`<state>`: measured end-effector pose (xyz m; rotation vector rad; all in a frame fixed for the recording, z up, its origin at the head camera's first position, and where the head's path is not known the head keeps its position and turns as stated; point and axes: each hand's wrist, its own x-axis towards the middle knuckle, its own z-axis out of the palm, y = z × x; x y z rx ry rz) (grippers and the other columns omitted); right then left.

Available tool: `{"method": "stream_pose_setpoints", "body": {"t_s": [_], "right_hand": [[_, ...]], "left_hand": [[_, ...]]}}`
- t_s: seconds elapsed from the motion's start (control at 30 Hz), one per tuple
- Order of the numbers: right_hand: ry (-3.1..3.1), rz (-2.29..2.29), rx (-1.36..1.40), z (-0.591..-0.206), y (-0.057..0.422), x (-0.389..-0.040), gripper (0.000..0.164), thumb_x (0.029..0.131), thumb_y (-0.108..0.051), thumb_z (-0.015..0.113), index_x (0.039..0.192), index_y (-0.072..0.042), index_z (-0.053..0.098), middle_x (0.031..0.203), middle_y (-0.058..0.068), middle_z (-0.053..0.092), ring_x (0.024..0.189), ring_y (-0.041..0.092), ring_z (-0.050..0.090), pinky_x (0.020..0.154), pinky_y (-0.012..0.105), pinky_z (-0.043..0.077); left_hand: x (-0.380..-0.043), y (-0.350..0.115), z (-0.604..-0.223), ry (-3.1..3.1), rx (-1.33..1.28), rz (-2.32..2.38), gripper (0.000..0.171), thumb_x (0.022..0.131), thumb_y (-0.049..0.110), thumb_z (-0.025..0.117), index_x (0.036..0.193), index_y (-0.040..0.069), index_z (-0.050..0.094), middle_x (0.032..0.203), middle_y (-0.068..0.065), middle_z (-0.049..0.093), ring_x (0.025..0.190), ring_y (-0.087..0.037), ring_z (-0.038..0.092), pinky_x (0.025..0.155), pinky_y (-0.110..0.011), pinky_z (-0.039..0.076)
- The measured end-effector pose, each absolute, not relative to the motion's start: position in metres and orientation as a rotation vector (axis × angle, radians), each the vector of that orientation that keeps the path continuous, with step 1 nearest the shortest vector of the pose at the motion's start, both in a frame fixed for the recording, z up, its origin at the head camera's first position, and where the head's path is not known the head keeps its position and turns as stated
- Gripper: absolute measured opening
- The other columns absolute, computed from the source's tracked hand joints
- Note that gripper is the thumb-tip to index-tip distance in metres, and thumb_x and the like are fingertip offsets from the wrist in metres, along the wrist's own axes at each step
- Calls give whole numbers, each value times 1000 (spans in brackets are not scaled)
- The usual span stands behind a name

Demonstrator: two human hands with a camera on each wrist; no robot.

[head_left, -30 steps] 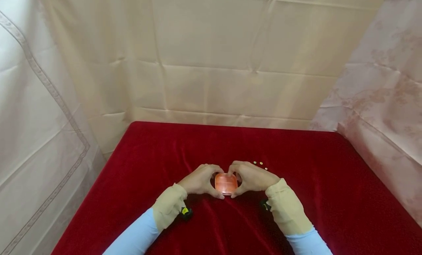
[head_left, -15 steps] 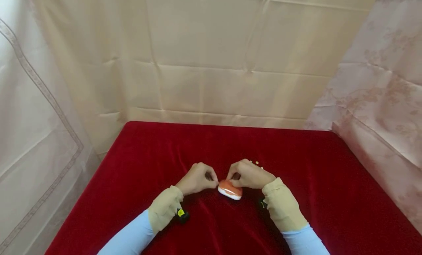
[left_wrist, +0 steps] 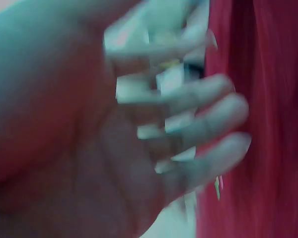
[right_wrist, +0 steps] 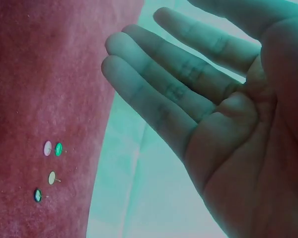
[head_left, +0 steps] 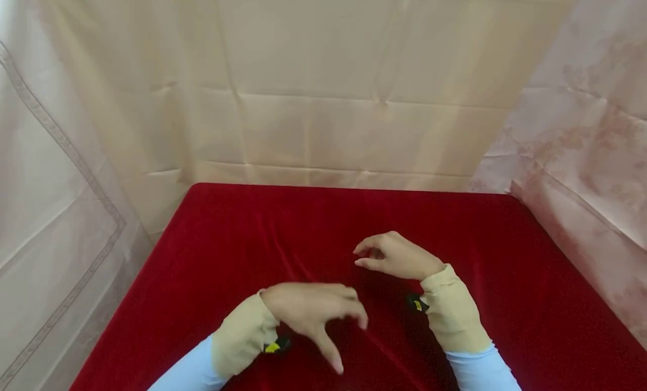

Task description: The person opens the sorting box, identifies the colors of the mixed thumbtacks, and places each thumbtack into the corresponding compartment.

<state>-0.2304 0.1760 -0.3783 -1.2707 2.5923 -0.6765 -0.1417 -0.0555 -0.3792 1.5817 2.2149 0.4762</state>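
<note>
My left hand (head_left: 318, 309) is over the near middle of the red cloth, its thumb and fingers spread apart and holding nothing. In the left wrist view that hand (left_wrist: 188, 114) is blurred, with its fingers loosely bent. Farther back and to the right, my right hand (head_left: 399, 256) hovers with relaxed fingers and nothing in its grasp. Several thumbtacks (right_wrist: 51, 178), with round coloured heads and short pins, lie on the cloth in the right wrist view. The head view does not show them; the right hand covers that area. No orange-and-white case is visible in any current view.
A red velvet cloth (head_left: 283, 222) covers the table. Beige hanging fabric (head_left: 313, 132) closes off the back, and pale patterned drapes (head_left: 581, 132) stand along the right side. Dark wrist cameras (head_left: 277, 346) sit under both cuffs.
The orange-and-white case, earlier between both hands, has left the head view. My left hand has moved nearer the body and spread its fingers; my right hand has moved back and right, off the case.
</note>
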Motion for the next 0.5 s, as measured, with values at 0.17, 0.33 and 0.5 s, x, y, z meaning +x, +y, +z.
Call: {"method": "stream_pose_setpoints", "body": {"t_s": [0.17, 0.33, 0.5], "right_hand": [[2612, -701, -1250, -375, 176, -233, 23, 94, -25, 66, 112, -11, 71, 95, -13, 67, 73, 11, 61, 64, 24, 49], [2612, -722, -1247, -379, 174, -235, 22, 94, -28, 66, 110, -13, 71, 94, -14, 67, 73, 12, 61, 63, 23, 49], [2596, -717, -1218, -384, 175, -236, 22, 94, -28, 66, 111, -15, 71, 95, -15, 66, 73, 13, 59, 63, 24, 49]], "left_hand": [[-92, -25, -373, 1967, 1916, -56, 40, 98, 44, 55, 137, 32, 54, 134, 14, 42, 112, 2, 36, 86, -7, 28], [-80, -13, -387, 1985, 1871, -231, 29, 103, 41, 47, 124, 30, 63, 122, 17, 45, 102, 4, 39, 80, -6, 32], [-83, -11, -398, 2001, 1818, -108, 25, 103, 39, 48, 114, 24, 64, 113, 17, 45, 95, 6, 40, 75, -4, 32]]}}
